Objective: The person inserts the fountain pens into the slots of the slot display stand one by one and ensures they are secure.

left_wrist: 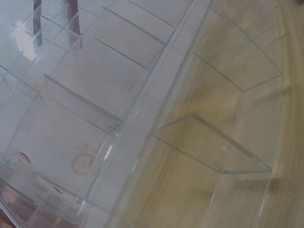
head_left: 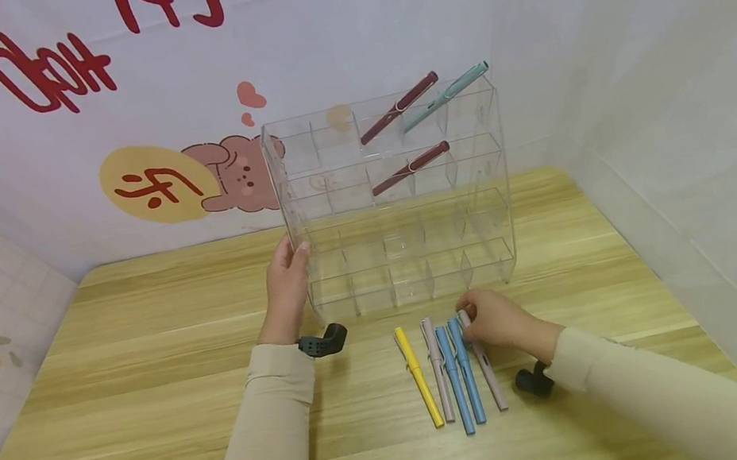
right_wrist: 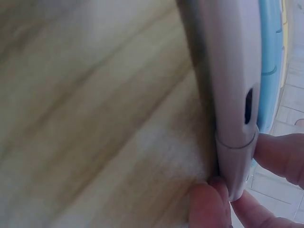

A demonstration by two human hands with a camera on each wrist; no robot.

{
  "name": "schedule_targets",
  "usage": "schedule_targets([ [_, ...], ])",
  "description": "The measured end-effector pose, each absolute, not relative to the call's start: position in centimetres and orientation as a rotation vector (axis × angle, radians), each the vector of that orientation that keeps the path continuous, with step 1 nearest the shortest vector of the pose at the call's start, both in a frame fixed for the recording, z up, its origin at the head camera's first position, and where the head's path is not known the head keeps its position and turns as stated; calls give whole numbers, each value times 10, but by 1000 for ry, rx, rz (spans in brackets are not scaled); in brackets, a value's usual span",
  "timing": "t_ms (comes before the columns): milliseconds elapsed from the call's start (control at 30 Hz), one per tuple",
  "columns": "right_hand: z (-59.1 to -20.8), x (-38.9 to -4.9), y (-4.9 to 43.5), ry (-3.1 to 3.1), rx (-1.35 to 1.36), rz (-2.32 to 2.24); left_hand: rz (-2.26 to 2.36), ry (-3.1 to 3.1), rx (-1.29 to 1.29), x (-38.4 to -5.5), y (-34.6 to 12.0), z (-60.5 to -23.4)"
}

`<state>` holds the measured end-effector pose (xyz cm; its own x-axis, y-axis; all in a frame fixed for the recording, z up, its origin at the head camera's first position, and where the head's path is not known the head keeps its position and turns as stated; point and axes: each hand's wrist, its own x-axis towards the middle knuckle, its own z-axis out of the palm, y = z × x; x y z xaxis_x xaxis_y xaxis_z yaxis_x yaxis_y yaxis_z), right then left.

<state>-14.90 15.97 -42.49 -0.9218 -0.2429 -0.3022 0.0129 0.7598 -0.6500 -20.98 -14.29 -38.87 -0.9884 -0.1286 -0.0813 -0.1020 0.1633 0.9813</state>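
My left hand (head_left: pixel 287 287) grips the left side of a clear acrylic pen rack (head_left: pixel 362 278), thumb in front. The rack's tiers and dividers fill the left wrist view. With thumb and fingers, my right hand (head_left: pixel 498 318) pinches the capped end of a pinkish-grey fountain pen (right_wrist: pixel 232 71), the rightmost of a row in front of the rack. Next to it are two blue pens (head_left: pixel 456 385), then another pinkish-grey pen (head_left: pixel 440 379) and a yellow pen (head_left: pixel 419 379). Two dark red pens (head_left: pixel 400 107) and a teal pen (head_left: pixel 447 95) lean in the rack's upper tiers.
Everything stands on a wood-grain table (head_left: pixel 148 393). Behind it hangs a white cloth (head_left: pixel 379 19) printed with red characters and a cartoon bear; more pale cloth closes in both sides. A black wrist camera (head_left: pixel 533 381) sits beside the right sleeve.
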Motion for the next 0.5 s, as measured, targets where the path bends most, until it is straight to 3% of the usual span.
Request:
schedule_targets([
  [500,-422,-151,156,2584,-191,-923,-2016,-2384,233,-209,-143,-387],
])
